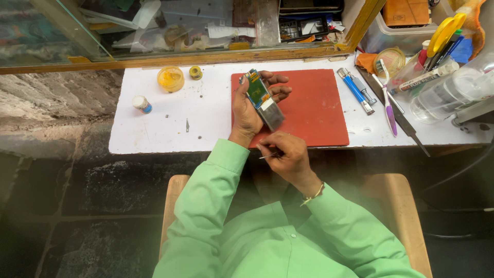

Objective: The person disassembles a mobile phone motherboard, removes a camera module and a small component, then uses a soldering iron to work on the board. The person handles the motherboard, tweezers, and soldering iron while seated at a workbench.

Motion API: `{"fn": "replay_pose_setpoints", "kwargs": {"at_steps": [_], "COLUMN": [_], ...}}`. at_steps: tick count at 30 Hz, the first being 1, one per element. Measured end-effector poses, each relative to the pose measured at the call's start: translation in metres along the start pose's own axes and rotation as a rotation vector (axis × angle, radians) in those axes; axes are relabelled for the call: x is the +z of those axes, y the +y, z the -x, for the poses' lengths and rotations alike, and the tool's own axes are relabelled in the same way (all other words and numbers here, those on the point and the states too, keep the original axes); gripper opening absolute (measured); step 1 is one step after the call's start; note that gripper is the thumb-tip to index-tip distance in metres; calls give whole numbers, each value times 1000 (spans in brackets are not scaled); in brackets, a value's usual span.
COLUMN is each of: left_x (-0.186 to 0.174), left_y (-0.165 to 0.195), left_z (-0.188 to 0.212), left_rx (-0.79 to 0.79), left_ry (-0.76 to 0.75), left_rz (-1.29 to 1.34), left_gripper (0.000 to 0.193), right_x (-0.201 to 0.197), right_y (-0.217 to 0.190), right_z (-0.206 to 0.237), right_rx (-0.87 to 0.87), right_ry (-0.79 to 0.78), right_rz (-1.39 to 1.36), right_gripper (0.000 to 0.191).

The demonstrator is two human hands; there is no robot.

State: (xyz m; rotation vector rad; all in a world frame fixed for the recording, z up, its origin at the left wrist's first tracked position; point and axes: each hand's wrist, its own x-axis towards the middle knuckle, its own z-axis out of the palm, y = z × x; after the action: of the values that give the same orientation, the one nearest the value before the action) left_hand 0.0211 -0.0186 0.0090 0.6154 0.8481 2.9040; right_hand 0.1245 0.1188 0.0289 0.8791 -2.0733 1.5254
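Thin tool (268,155) in right fingers (280,149), indistinct

The red mat (314,110) is looking matt and smooth, like rubber or soft plastic. Under the mat, the white bench (154,128) is showing a painted, slightly scuffed and speckled surface. On the mat, the left hand (247,105) is gripping a circuit board (263,100) with a glossy green face and a dull grey metal casing. Just below the mat, the right hand (288,154) is pinching thin, shiny metal tweezers (268,155). Right of the mat, a blue tool (355,90) is gleaming with metal ends. Left of the mat, a yellow tub (170,78) is looking like glossy plastic. Above the mat, a wooden frame (206,57) is showing varnished grain.
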Motion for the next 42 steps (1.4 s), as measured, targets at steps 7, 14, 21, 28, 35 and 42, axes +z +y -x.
{"fn": "replay_pose_setpoints", "kwargs": {"at_steps": [7,14,21,28,35,42], "left_x": [-11,-12,-13,-21,-20,-21], "left_y": [7,11,0,-23,-28,-16], "left_z": [7,8,6,2,5,5], "left_rx": [8,1,0,20,35,163], "left_ry": [-3,-9,15,106,167,177], "left_rz": [-58,-144,-234,-404,-300,-687], "left_gripper": [56,62,61,69,71,44], "right_x": [-48,-119,-117,-60,-24,-43], "right_y": [54,132,119,60,48,71], "right_z": [-17,-9,-10,-23,-32,-38], "right_rx": [427,289,292,132,46,489], "right_ry": [145,143,195,12,-136,-101], "right_rz": [50,888,800,189,58,-924], "right_gripper": [29,22,25,52,54,48]}}
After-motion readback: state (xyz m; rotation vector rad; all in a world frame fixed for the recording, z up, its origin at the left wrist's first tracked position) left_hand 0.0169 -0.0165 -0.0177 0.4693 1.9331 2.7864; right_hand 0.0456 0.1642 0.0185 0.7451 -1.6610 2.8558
